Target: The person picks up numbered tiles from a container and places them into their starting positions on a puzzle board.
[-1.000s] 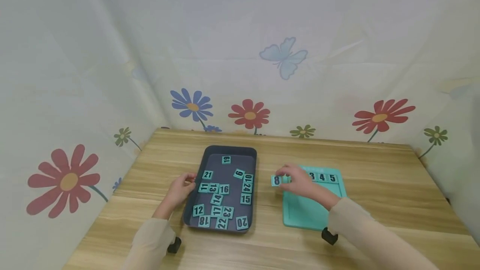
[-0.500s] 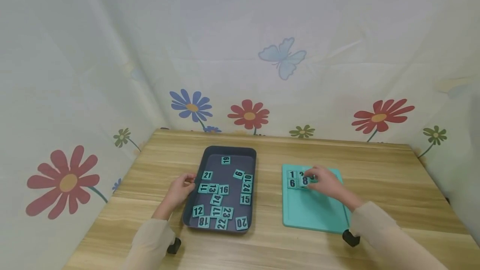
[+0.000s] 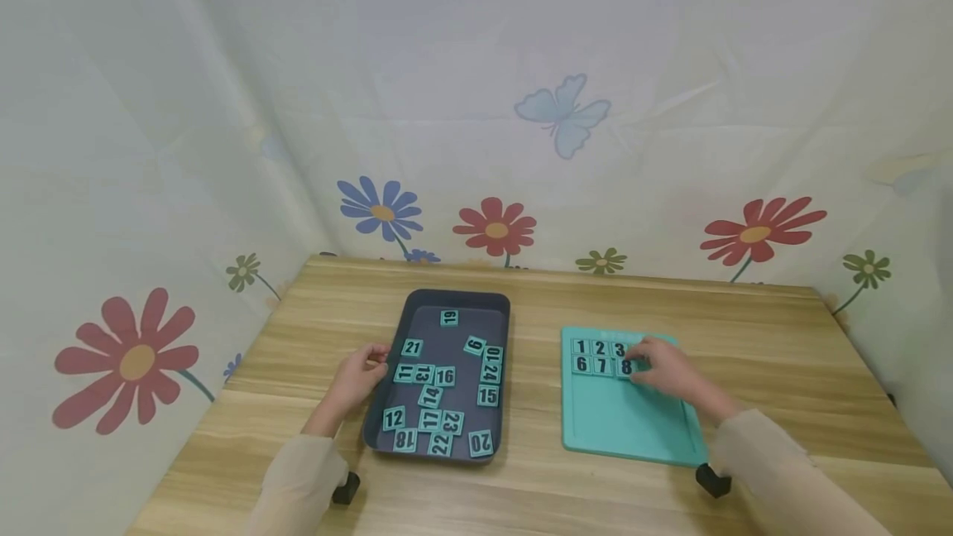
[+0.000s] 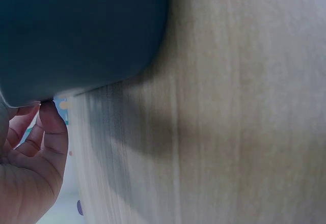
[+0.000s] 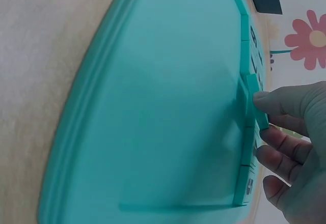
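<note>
My right hand [image 3: 670, 370] pinches the number tile 8 [image 3: 624, 367] between thumb and fingers. In the right wrist view that tile [image 5: 257, 102] is tilted against the row of tiles on the turquoise board [image 3: 633, 428]. Tiles 1 [image 3: 581, 346], 2 and 3 lie in the board's top row, with 6 [image 3: 581, 365] and 7 [image 3: 602, 366] below them. My fingers cover the row's right end in the head view. My left hand [image 3: 359, 377] holds the left rim of the dark tray [image 3: 435, 298]; the left wrist view shows its thumb [image 4: 53, 124] against the tray's wall.
Several loose number tiles lie in the tray at various angles, such as 19 [image 3: 449, 318], 21 [image 3: 413, 347] and 20 [image 3: 480, 442]. Tray and board stand apart on a wooden table [image 3: 536, 486]. A flowered cloth [image 3: 640, 189] hangs behind.
My right hand has carried tile 8 rightward from beside the board's left edge, over tile 7, to the place right of it. The left hand and tray have stayed put.
</note>
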A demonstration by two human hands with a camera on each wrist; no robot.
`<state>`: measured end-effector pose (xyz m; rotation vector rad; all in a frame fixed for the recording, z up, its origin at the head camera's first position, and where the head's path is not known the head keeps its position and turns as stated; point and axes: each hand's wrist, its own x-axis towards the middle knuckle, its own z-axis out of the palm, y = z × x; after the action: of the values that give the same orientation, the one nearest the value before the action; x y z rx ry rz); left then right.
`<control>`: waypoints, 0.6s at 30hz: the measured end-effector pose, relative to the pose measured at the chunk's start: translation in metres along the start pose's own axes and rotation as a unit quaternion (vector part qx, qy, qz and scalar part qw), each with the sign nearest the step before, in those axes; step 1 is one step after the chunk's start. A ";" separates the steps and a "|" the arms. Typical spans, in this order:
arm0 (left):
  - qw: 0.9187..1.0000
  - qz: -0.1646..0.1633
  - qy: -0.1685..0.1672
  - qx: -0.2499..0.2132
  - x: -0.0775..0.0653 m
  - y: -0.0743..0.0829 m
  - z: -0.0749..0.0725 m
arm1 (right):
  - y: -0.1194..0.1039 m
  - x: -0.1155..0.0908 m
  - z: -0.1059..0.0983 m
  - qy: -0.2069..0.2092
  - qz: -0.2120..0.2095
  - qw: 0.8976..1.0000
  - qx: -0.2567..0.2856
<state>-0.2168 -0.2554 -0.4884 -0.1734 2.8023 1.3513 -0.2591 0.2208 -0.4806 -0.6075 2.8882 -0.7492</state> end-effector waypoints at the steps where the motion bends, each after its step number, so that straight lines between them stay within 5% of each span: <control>1: 1.000 0.001 0.000 0.000 0.000 0.000 0.000 | 0.000 0.000 0.001 0.000 -0.004 1.000 -0.005; 18: 1.000 0.003 0.005 -0.003 0.001 -0.002 0.001 | -0.005 0.007 0.010 0.016 -0.004 0.999 -0.035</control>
<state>-0.2180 -0.2557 -0.4905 -0.1729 2.8087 1.3638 -0.2615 0.2097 -0.4868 -0.6212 2.9531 -0.6674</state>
